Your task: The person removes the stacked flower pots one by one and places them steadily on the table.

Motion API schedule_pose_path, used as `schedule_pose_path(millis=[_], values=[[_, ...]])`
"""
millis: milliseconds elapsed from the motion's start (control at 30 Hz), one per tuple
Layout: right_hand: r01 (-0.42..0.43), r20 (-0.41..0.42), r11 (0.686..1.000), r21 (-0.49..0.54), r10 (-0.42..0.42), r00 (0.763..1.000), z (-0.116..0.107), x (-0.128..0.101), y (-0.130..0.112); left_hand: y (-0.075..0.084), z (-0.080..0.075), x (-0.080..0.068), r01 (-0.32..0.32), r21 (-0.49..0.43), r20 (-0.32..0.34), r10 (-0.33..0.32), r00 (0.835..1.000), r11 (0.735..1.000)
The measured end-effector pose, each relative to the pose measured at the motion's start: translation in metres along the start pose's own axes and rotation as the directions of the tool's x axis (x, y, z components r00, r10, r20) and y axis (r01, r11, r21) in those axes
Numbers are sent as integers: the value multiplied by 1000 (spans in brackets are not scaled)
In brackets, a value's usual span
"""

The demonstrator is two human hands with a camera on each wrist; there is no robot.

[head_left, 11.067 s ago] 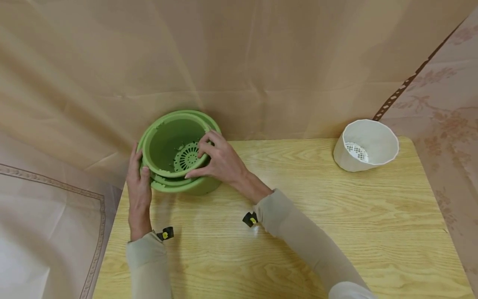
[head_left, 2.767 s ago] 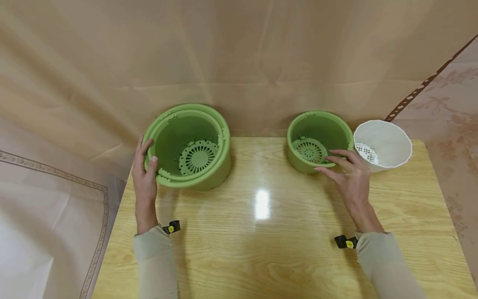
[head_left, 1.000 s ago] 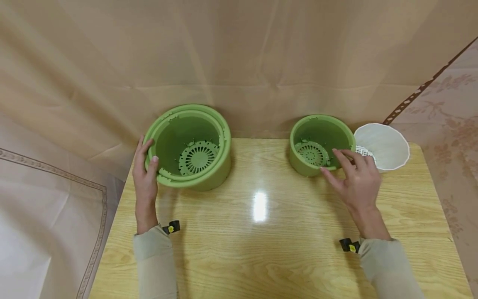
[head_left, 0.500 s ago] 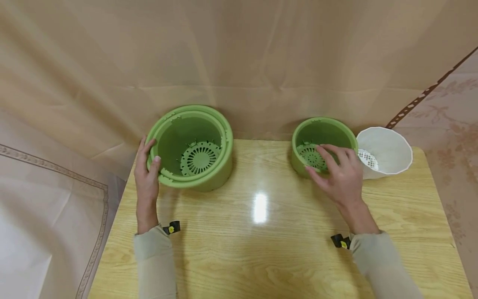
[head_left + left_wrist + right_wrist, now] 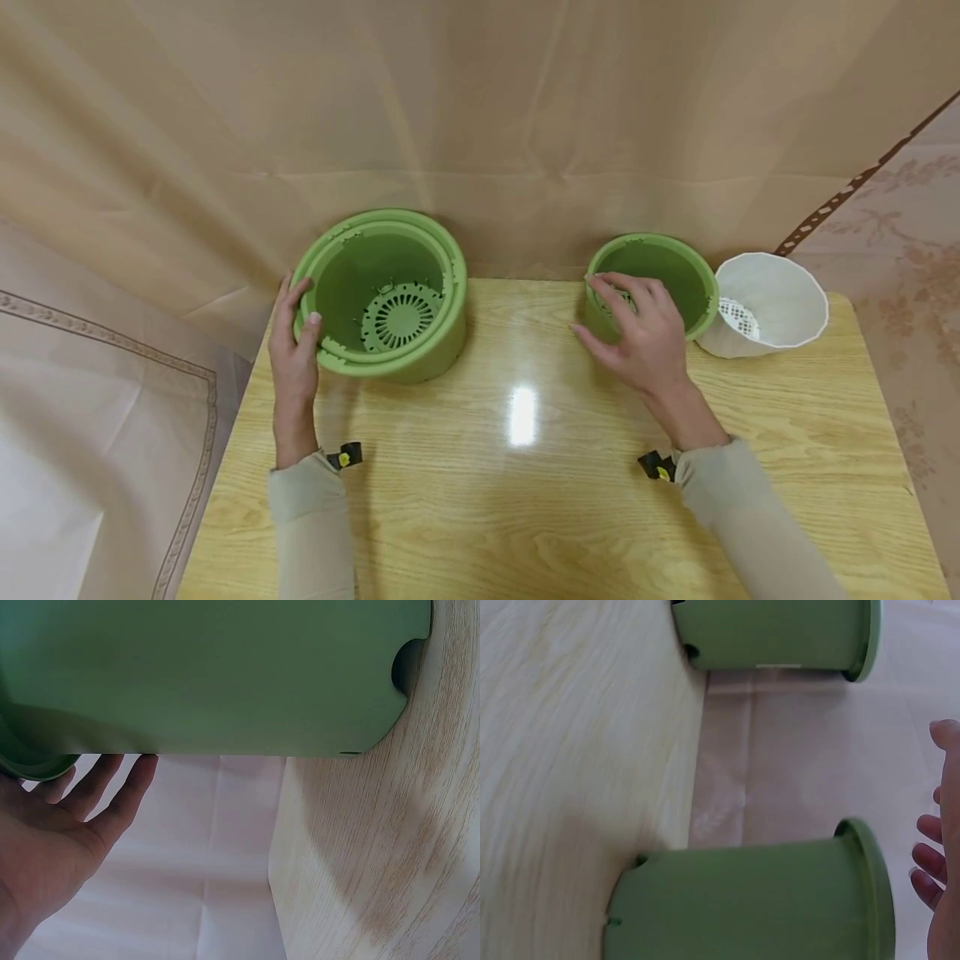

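Observation:
At the table's back left, two nested green flower pots (image 5: pixel 442 354) stand, one rim inside the other, with slotted bottoms showing. My left hand (image 5: pixel 295 367) grips their left side, thumb and index finger at the rim; in the left wrist view its other fingers (image 5: pixel 112 802) press the outer wall from outside. A smaller green flower pot (image 5: pixel 693 283) stands upright at the back right. Over its near left rim is my right hand (image 5: pixel 648 342), fingers loosely bent and holding nothing. In the right wrist view that hand shows apart from the pot wall (image 5: pixel 742 900).
A white flower pot (image 5: pixel 780 300) with a perforated bottom stands right beside the small green one. Both pots are near the back edge of the wooden table (image 5: pixel 465 500). A beige cloth (image 5: pixel 480 125) hangs behind, and pale fabric (image 5: pixel 97 433) is at the left.
The small green pot was lifted from the nest and set down by the white pot. My right hand has since let go and moved left over it. My left hand stays on the nested pots.

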State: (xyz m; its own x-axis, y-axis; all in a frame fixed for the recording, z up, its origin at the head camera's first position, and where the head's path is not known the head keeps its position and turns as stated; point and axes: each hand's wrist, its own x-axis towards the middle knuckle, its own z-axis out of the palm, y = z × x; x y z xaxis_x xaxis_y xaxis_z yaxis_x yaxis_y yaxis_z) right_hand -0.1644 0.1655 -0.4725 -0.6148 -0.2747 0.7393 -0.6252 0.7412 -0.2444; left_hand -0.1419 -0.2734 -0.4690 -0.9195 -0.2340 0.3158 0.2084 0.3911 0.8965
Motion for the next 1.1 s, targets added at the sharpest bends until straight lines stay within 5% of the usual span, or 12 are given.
schedule_pose_path(millis=[300, 1100], values=[[44, 11, 998, 44, -44, 999, 11, 19, -14, 33, 1, -4, -17, -4, 1, 17, 1000, 1000], [73, 120, 981, 179, -96, 988, 39, 47, -42, 36, 4, -5, 31, -1, -5, -31, 1000, 1000]])
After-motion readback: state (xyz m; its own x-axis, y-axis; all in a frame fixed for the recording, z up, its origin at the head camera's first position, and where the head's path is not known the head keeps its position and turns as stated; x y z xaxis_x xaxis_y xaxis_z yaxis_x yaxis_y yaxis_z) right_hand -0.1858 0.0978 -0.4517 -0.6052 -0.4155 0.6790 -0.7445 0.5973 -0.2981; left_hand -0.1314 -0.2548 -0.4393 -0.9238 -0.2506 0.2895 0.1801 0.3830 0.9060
